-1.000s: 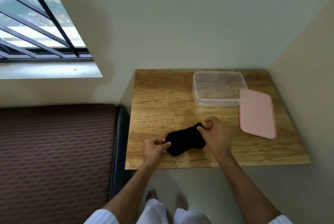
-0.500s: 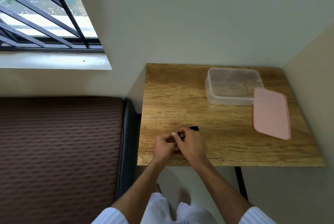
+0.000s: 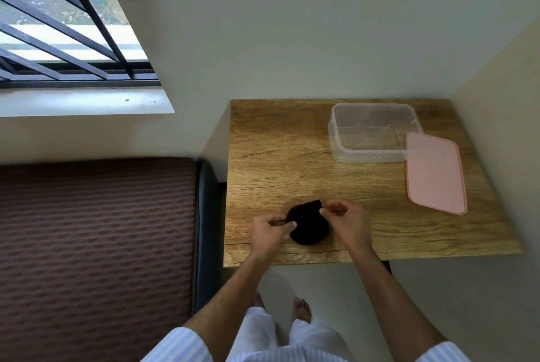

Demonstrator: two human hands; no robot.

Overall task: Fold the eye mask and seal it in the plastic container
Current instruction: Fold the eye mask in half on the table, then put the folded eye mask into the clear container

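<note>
Eye mask [image 3: 309, 225] is lying doubled near the lower middle of the frame on the table [image 3: 263, 142]; I am pinching its left edge with my left hand [image 3: 270, 231]; my right hand [image 3: 346, 222] is hovering beside it, fingertips pinched, seemingly empty; soft, light, springy, so I am judging both edges need holding together.

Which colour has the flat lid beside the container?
Pale pink flat plastic lid, shown in the head view.

I count one black eye mask [image 3: 309, 225], one clear plastic container [image 3: 372, 133] and one pink lid [image 3: 435, 173] on a single wooden table [image 3: 280, 157]. Two hands show, left hand [image 3: 270, 231] and right hand [image 3: 347, 222]. One barred window [image 3: 58, 31] sits far left.
</note>
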